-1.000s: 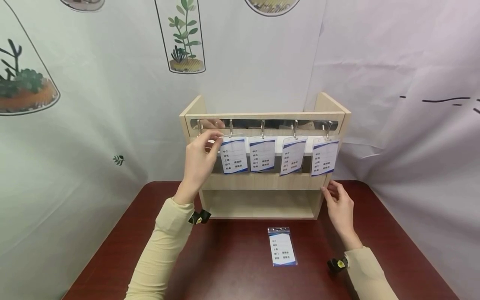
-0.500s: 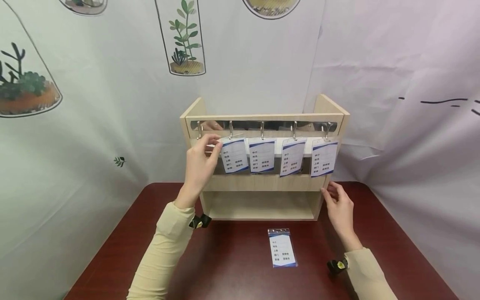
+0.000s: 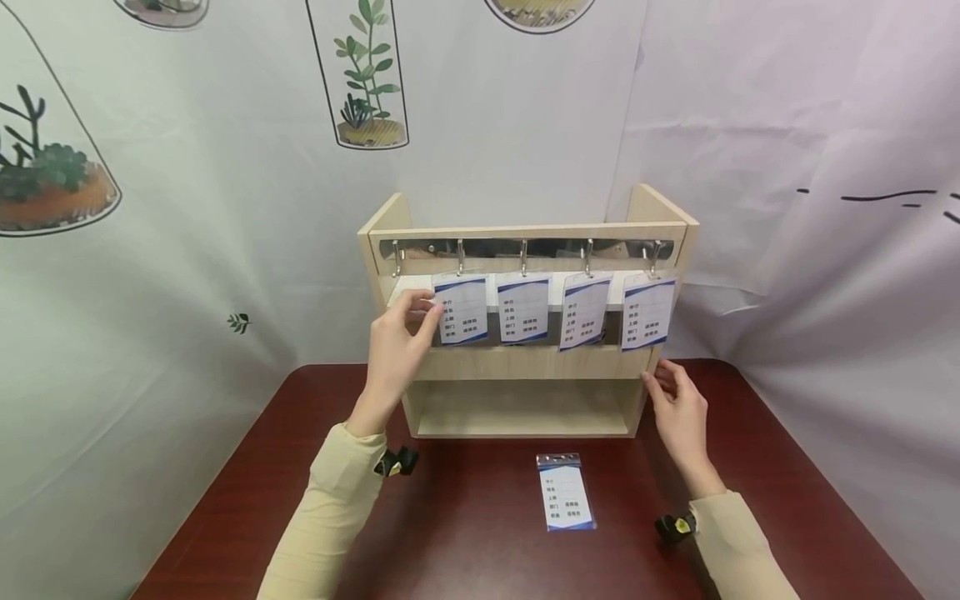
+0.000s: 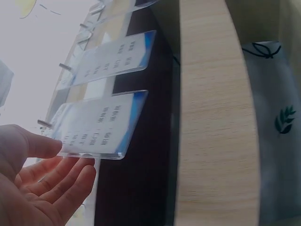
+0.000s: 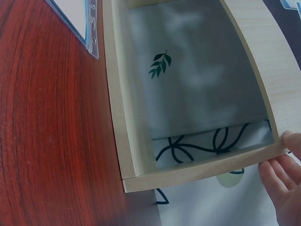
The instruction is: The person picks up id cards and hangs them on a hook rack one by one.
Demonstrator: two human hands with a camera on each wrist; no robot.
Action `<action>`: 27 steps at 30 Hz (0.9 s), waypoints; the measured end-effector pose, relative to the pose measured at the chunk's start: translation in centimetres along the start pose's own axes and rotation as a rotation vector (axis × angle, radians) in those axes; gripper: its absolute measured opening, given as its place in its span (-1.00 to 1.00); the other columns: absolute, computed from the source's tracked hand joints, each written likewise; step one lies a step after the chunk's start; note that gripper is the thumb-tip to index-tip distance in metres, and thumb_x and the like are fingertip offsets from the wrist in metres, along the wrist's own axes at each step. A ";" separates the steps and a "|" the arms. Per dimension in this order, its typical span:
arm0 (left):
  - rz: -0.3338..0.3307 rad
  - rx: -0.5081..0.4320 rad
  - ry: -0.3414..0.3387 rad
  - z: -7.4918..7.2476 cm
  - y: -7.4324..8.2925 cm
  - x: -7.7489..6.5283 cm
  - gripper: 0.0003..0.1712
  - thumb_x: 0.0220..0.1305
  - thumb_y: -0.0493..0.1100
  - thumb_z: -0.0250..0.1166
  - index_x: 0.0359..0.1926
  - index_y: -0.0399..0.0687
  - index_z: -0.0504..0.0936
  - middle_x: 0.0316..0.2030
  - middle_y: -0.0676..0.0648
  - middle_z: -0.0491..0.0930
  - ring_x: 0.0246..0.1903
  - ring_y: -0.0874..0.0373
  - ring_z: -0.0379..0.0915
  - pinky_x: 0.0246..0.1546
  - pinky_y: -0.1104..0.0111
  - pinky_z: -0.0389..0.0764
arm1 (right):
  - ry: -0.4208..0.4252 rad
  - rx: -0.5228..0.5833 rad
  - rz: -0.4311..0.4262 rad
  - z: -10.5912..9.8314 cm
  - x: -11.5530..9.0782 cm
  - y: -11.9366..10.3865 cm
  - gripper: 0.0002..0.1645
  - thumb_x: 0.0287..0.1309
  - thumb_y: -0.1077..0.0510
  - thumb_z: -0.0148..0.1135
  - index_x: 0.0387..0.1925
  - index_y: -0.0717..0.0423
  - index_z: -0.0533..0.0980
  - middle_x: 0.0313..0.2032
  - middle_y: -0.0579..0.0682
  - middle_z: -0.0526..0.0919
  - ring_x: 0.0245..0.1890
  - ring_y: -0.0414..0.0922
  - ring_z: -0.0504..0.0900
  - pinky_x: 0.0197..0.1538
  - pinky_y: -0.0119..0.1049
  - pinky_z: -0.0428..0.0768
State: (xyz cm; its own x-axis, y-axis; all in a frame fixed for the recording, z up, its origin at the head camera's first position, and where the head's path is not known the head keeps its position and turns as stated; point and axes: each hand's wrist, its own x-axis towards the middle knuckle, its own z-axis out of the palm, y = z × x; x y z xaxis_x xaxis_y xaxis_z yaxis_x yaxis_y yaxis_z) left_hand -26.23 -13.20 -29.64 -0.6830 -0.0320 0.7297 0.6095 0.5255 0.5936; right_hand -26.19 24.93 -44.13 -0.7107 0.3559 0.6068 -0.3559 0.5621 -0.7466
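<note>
Four clear-sleeved name badges with blue-edged white cards hang from hooks on a metal hook rail across a pale wooden shelf. My left hand is at the side edge of the leftmost hanging badge, below the vacant end hook. In the left wrist view its thumb overlaps this badge's edge, and the other fingers spread loosely beneath. My right hand grips the shelf's right side panel, thumb on the front edge and fingers outside, as the right wrist view shows.
Another name badge lies on the dark red table in front of the shelf. A pale cloth backdrop with printed plants stands behind. Each wrist bears a small black camera.
My left hand has moved slightly down from the leftmost badge's top corner to its side. That badge has swung a little left and hangs straighter. The right hand stays in place.
</note>
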 end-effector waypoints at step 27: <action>-0.162 -0.001 -0.159 1.1 -4.9 -7.3 -0.80 0.34 -0.20 0.37 -0.08 -0.19 0.68 -0.25 -0.08 0.72 -0.31 0.06 0.67 -0.24 0.18 0.67 | -0.008 -0.017 0.009 -0.1 0.0 -0.3 -0.63 0.34 0.22 0.30 0.10 0.33 0.54 -0.10 0.27 0.70 -0.26 -0.65 0.45 -0.19 -0.78 0.42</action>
State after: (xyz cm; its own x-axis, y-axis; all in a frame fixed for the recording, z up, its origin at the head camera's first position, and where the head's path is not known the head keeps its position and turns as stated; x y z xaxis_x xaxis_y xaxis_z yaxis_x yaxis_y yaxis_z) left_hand -24.74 -14.60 -38.26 -0.8267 0.0192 0.5623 0.4876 0.5233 0.6989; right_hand -26.01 24.86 -43.85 -0.7184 0.3553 0.5980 -0.3395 0.5713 -0.7472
